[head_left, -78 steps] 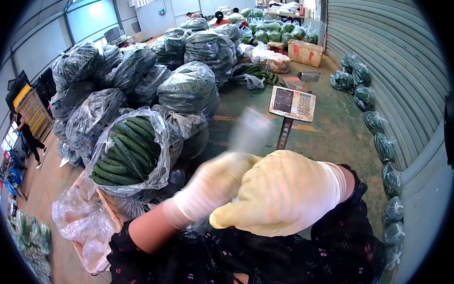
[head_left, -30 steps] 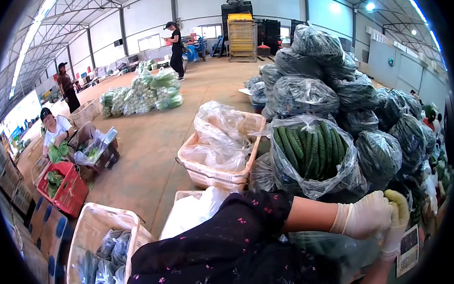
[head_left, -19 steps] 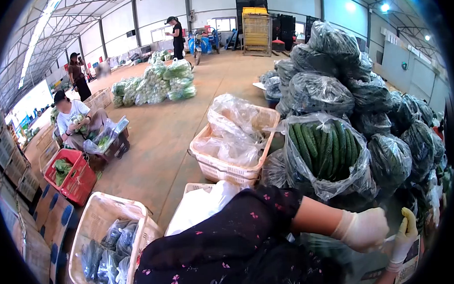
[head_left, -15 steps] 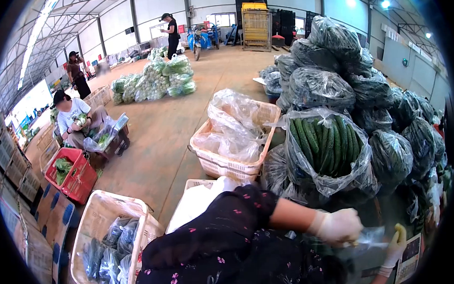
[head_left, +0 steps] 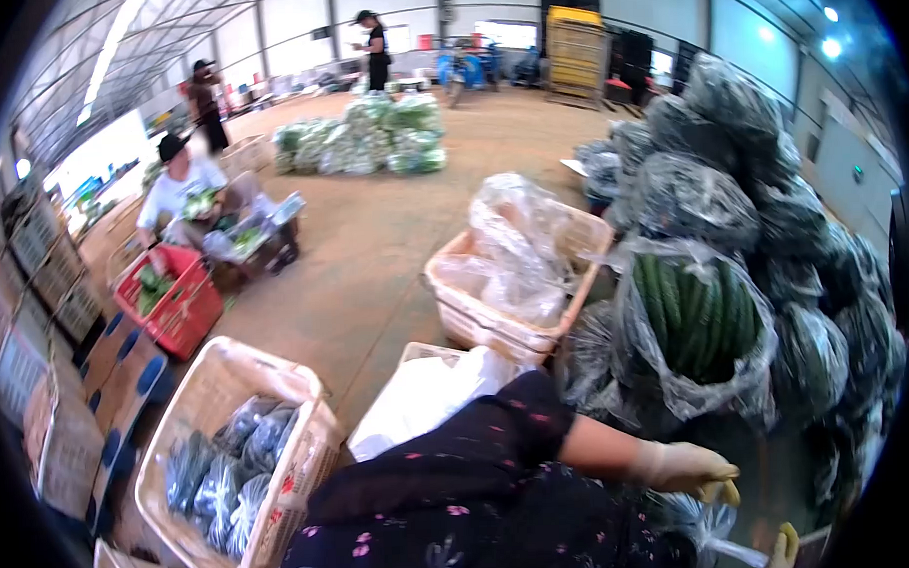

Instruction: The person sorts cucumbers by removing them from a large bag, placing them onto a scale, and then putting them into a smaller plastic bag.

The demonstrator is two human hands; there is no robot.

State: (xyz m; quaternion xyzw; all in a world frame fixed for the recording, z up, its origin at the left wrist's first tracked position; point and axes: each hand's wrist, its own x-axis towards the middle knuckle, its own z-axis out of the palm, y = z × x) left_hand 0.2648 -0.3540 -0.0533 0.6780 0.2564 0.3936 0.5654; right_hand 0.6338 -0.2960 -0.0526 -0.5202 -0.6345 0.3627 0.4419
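Observation:
My left hand (head_left: 696, 470), in a pale glove with yellowed fingertips, is closed with bent fingers just above a clear plastic bag (head_left: 711, 525). Its fingertips seem to meet the bag's gathered top. A twisted strip of the bag's plastic runs down and right to my right hand (head_left: 782, 550), also gloved, which is closed at the strip's end and partly cut off by the dark frame edge. What fills the bag is mostly hidden by my floral sleeve (head_left: 462, 484). Beyond my left hand stands a large open bag of cucumbers (head_left: 698, 316).
Tied dark-looking bags (head_left: 712, 205) are piled at right. A crate (head_left: 445, 304) holds loose clear plastic; another crate (head_left: 159, 414) contains several bagged bundles. White sheeting (head_left: 419, 400) lies between them. A seated person (head_left: 186, 198) handles greens beside a red basket (head_left: 200, 308). Two people stand farther back.
The view has swung left, so surroundings sit farther right. The bag's neck now shows bunched, with a strip drawn toward my right hand. The seated person's arm has reached into the red basket.

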